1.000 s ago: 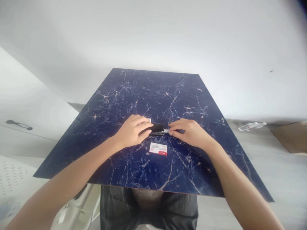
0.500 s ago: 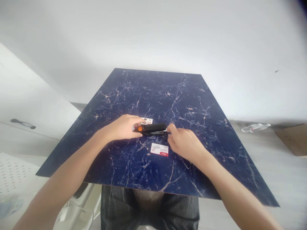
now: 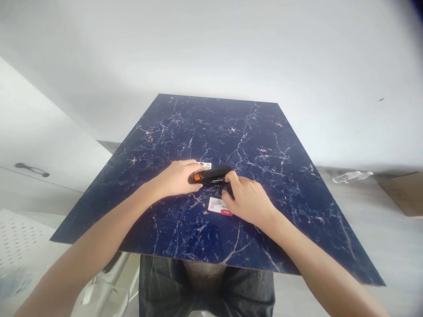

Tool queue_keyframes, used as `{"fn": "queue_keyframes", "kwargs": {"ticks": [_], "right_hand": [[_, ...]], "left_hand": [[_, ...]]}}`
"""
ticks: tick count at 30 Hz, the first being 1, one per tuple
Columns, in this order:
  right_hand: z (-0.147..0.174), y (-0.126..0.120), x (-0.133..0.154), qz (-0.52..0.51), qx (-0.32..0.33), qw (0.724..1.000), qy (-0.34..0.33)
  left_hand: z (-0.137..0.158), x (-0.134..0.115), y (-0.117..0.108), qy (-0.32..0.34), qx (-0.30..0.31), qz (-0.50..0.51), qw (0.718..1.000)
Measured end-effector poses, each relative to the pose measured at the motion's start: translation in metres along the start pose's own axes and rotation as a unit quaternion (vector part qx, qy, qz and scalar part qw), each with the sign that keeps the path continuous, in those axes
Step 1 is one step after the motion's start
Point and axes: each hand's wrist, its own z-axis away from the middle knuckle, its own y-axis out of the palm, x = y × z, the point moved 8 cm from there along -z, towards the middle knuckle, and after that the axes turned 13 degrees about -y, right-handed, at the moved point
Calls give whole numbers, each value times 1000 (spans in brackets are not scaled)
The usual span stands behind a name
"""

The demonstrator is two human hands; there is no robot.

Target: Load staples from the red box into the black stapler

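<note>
A black stapler [image 3: 214, 175] with an orange part at its left end lies between my hands, tilted slightly up to the right. My left hand [image 3: 180, 177] grips the orange end, fingers along the far side and thumb on the near side. At the other end, my right hand [image 3: 248, 198] has its index finger and thumb curled around the tip; what the fingertips press on is partly hidden. Just below the stapler sits a small white and red box [image 3: 216, 206], partly covered by my right thumb. Behind my left fingers a second small white box [image 3: 206, 166] peeks out.
The dark blue marbled table [image 3: 211, 132] ends in front of my legs. On the floor to the right are a clear plastic wrapper [image 3: 352, 177] and a cardboard box [image 3: 405, 193]. White chairs [image 3: 109, 290] stand at lower left, near a white cabinet with a dark handle [image 3: 32, 169].
My right hand has shifted left and closed further over the stapler's right end, now overlapping the red and white box. The stapler has turned a little, its right end pointing farther from me.
</note>
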Motion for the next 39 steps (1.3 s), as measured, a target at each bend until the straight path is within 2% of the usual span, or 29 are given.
{"fn": "queue_keyframes", "kwargs": {"ticks": [3, 8, 15, 18, 21, 24, 26, 29, 33, 35, 39], "right_hand": [[1, -4, -16, -53, -41, 997, 50], [6, -12, -36, -162, -116, 976, 85], [5, -9, -31, -226, -131, 960, 101], [5, -6, -33, -260, -136, 949, 113], [5, -6, -38, -270, -136, 946, 120], [6, -5, -41, -280, -131, 943, 124], [5, -5, -39, -283, -132, 943, 117], [5, -3, -37, -286, -136, 943, 104], [5, 0, -37, -307, -123, 939, 90], [5, 0, -38, -308, -119, 940, 85], [5, 0, -38, -302, -113, 943, 88]], "left_hand": [[2, -12, 12, -13, -27, 39, 999], [10, -35, 32, 34, 57, 153, 986], [21, -54, 39, 105, 125, 84, 983], [22, -51, 33, 92, 135, 55, 985], [20, -36, 21, 52, 144, 30, 988], [15, -21, 17, 9, 133, -7, 991], [12, -18, 19, -14, 102, -19, 994], [12, -26, 29, -13, 68, 6, 998], [15, -37, 39, 4, 95, 55, 994], [15, -36, 31, 18, 91, 51, 994], [9, -14, -7, 26, 34, -10, 999]]}}
